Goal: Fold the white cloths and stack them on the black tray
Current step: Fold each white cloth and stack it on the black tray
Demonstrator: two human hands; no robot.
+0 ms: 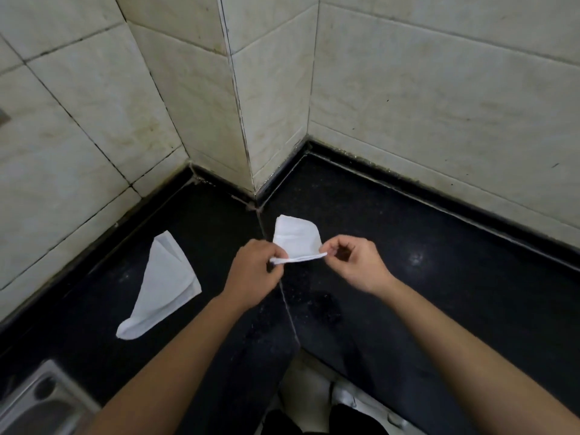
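A small white cloth [296, 238] lies folded near the inner corner of the black counter [439, 277]. My left hand [254, 271] pinches its near left corner, and my right hand [354, 265] pinches its near right corner, lifting the near edge a little off the counter. A second white cloth [163, 287] lies loosely folded in a long triangle on the counter to the left, apart from both hands. No black tray is visible.
Tiled walls [408, 89] enclose the counter at the back, with a jutting corner in the middle. A steel sink [37, 403] sits at the bottom left. The counter's front edge drops off near the bottom centre, with the floor below.
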